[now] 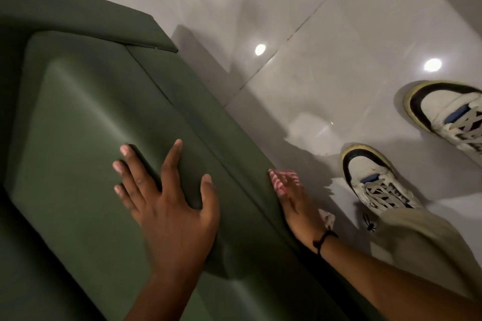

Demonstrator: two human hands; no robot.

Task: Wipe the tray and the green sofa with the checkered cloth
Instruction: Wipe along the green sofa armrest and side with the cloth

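Observation:
The green sofa [86, 117] fills the left half of the head view, its seat cushion running toward me. My left hand [167, 198] lies flat on the cushion's front edge with the fingers spread and nothing in it. My right hand [294, 206] presses the red-and-white checkered cloth [283, 180] against the sofa's front face, just below the seat edge. Only a striped corner of the cloth shows past the fingertips, and another bit shows near the wrist. No tray is in view.
A glossy white tiled floor [326, 47] spreads to the right of the sofa, with ceiling lights reflected in it. My two white sneakers [375, 180] stand on it close to the sofa front, with a beige trouser leg [417, 237] above the nearer one.

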